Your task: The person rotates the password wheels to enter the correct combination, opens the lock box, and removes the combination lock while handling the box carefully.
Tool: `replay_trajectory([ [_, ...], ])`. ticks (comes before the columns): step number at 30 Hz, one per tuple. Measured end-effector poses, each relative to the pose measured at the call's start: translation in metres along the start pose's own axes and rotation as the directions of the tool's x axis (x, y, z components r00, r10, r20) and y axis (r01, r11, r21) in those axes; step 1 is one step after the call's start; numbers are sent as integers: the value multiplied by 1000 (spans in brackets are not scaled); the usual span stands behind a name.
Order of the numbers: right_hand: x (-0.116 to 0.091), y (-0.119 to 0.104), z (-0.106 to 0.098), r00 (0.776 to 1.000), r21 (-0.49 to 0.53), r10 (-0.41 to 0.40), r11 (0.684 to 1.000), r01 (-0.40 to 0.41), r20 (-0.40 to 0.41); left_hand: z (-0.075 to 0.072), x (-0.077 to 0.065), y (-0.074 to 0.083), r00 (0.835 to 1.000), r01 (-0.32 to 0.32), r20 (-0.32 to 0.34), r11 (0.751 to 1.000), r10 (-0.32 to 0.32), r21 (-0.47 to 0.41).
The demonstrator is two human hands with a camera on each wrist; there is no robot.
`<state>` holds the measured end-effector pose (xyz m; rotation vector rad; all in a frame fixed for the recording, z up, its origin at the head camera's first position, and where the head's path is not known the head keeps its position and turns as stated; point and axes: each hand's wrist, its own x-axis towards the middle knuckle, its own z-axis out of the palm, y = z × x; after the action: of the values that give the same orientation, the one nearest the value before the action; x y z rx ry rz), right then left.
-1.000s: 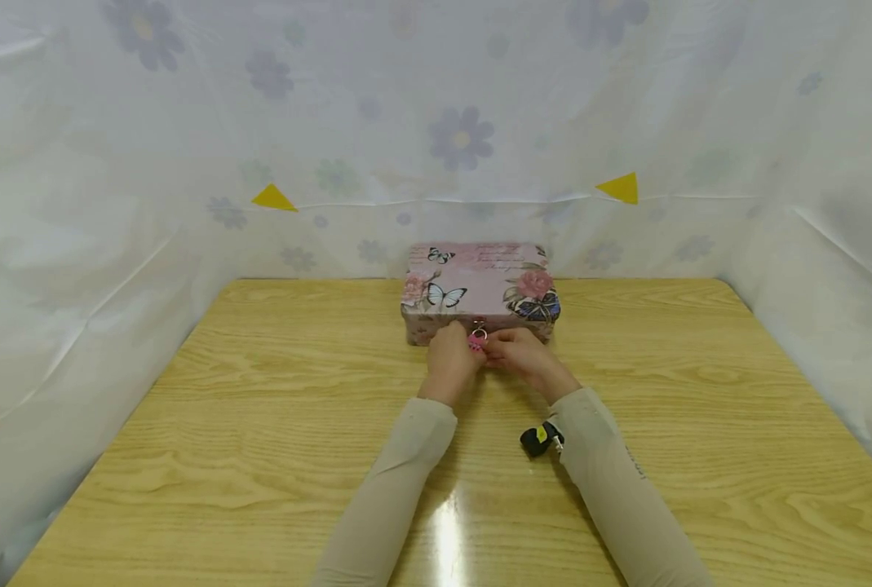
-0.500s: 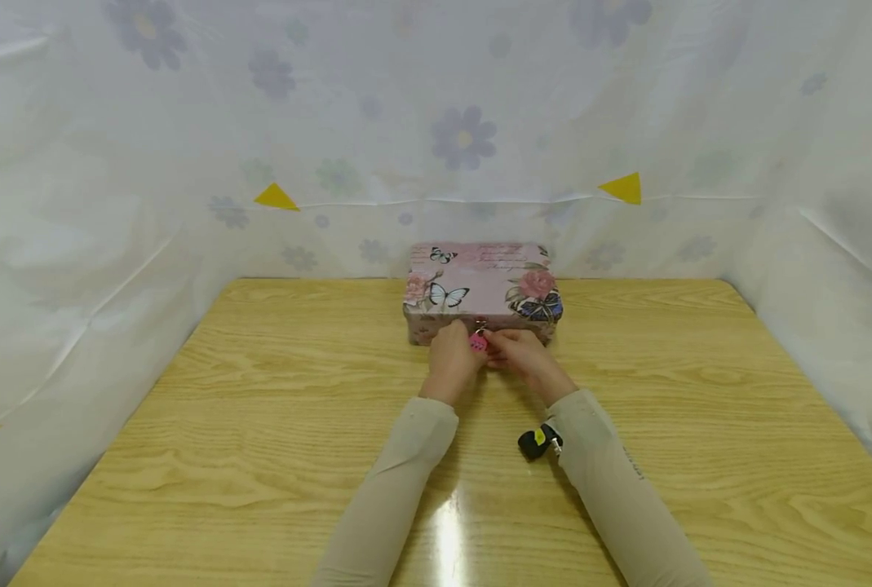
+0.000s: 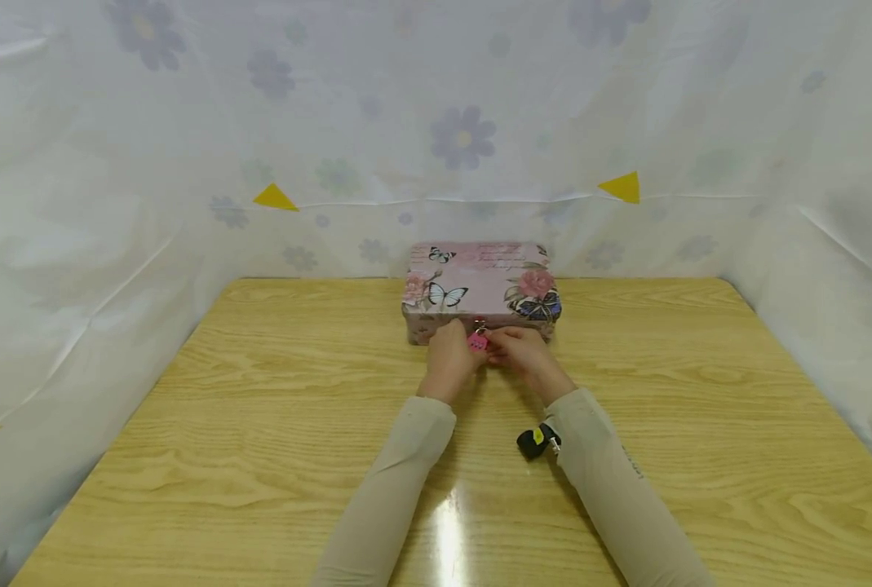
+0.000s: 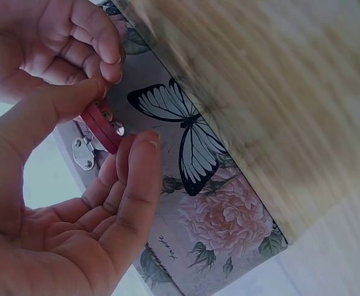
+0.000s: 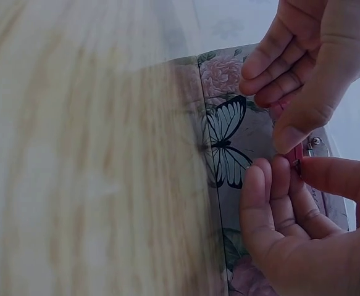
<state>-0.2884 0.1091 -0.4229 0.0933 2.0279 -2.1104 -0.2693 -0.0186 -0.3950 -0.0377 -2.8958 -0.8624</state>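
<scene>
A small pink padlock hangs by its metal shackle at the front latch of a pink box printed with butterflies and roses. The box's lid is down. My left hand holds the padlock from the left, its body between thumb and fingers in the left wrist view. From the other side my right hand pinches the padlock's edge, thumb and fingertips meeting on it in the right wrist view. Both hands' fingers cover much of the padlock.
The box stands at the back of a wood-grain table, close to a flowered white curtain. Beside the right sleeve is a small black object with a yellow mark. Yellow triangles are stuck on the curtain.
The right fingertips have closed in on the top of the padlock, and less of its shackle shows than a second ago. The box and left hand have barely moved.
</scene>
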Motion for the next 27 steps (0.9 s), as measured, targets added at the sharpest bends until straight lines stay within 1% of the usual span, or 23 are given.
replay_trajectory([
  [7,0,-1,-1,1000,35,1,999,-1,7,-2,1,-2,1000,2,12,1000,-2,7],
  [10,-1,-1,-2,1000,33,11,999,-12,11,-4,2,-3,1000,1,21,1000,-1,11],
  [16,-2,-3,-2,1000,11,30,999,-30,7,-8,4,-6,999,7,46,1000,-6,-18],
  [27,-3,-4,-2,998,-4,55,998,-55,23,-9,5,-9,999,16,34,1000,-15,-14],
])
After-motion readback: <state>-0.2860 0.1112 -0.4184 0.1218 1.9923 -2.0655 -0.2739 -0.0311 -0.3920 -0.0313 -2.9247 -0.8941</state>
